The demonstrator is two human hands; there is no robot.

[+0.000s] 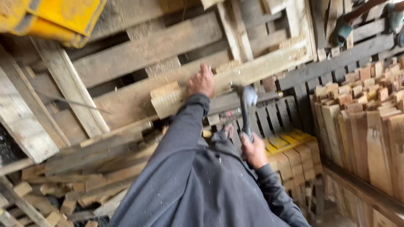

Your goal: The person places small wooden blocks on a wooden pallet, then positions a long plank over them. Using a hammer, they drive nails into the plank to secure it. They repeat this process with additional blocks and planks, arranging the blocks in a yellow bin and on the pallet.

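My left hand [201,82] lies spread, palm down, on a long pale plank [235,75] of a wooden pallet [139,54] leaning in front of me; my fingers rest on its top edge, just right of a rough block [168,101] fixed at the plank's near end. My right hand [253,150] is wrapped tight around the dark handle of a hammer [246,110], its steel head raised up near the plank, just right of my left hand. To the right, sawn boards [370,126] stand on end in rows, and below the hammer lie short blocks, some painted yellow [286,141]. Loose offcuts [63,197] pile at the near left. A yellow object [54,19] sits at the far left.
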